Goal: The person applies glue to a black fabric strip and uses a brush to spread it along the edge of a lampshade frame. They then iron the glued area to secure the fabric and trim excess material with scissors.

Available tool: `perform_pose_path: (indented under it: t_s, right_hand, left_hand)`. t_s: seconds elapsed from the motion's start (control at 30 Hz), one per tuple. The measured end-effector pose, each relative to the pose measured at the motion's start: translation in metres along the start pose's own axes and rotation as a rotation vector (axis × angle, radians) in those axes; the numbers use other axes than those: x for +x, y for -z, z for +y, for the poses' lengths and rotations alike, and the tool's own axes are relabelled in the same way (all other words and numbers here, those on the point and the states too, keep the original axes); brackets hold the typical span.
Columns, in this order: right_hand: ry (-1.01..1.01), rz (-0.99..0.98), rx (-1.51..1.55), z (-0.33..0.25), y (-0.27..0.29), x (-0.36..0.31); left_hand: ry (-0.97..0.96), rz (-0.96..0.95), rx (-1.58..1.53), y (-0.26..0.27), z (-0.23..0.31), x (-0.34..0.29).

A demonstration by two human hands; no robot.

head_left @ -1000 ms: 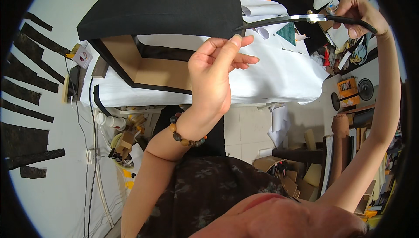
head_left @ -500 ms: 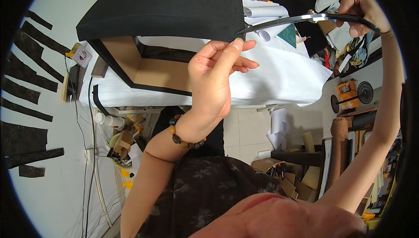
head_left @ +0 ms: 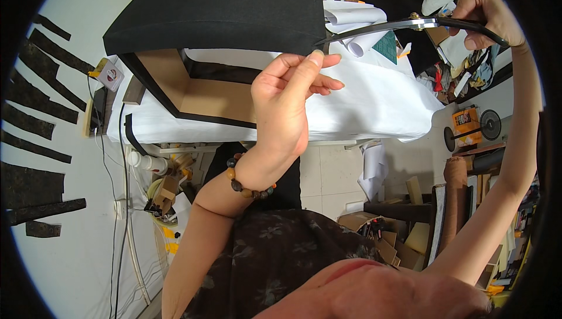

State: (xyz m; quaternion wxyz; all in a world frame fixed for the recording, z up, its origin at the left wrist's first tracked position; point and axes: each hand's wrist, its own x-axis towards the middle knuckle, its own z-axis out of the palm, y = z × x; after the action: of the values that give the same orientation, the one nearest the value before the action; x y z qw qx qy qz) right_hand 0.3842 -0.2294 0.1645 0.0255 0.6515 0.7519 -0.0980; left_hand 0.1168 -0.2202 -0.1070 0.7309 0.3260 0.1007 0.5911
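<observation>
A sheet of black fabric (head_left: 222, 17) drapes over the top of an open box frame (head_left: 219, 102) with tan inner faces and black edges. My left hand (head_left: 284, 99) is closed, thumb and forefinger pinching the fabric's near right corner; its other fingers are loosely extended. Long-bladed scissors (head_left: 389, 25) reach in from the right, held by the handles in my right hand (head_left: 486, 17). Their blade tips meet the fabric edge just above my left fingertips. Whether the blades are fully closed there is hard to make out.
A white-covered table (head_left: 363, 108) carries the frame, with rolled white paper (head_left: 357, 17) behind the scissors. Cluttered scraps (head_left: 462, 67) lie at the right. Black pattern pieces (head_left: 35, 184) hang on the left wall, near loose cables (head_left: 124, 202). Boxes and rolls (head_left: 453, 202) stand below right.
The fabric's right edge, my left hand and the scissors have shifted very slightly left. Both grips stay the same.
</observation>
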Motion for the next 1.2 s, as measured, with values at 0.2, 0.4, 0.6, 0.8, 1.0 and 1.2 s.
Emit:
perform_pose_path:
  t_s: [0.2,0.4,0.6,0.8,1.0,1.2]
  right_hand:
    - [-0.042,0.023,-0.003,-0.007,-0.004,-0.002]
    - [-0.041,0.004,0.013,-0.012,-0.004,-0.005]
    - [-0.056,-0.060,0.118,-0.016,-0.007,-0.004]
    - [-0.034,-0.135,0.148,-0.013,-0.005,0.000]
    - [-0.061,-0.187,0.188,-0.017,-0.007,0.000]
    - [-0.057,-0.216,0.226,-0.013,-0.008,0.000]
  left_hand:
    - [0.007,-0.002,0.004,0.000,0.001,0.000]
    - [0.020,-0.014,0.008,0.000,0.002,0.000]
    - [0.031,-0.028,0.023,0.003,0.002,0.000]
    - [0.028,-0.038,0.019,0.003,0.002,0.000]
    - [0.024,-0.044,0.019,0.003,0.003,0.000]
    - [0.023,-0.043,0.019,0.003,0.002,0.001]
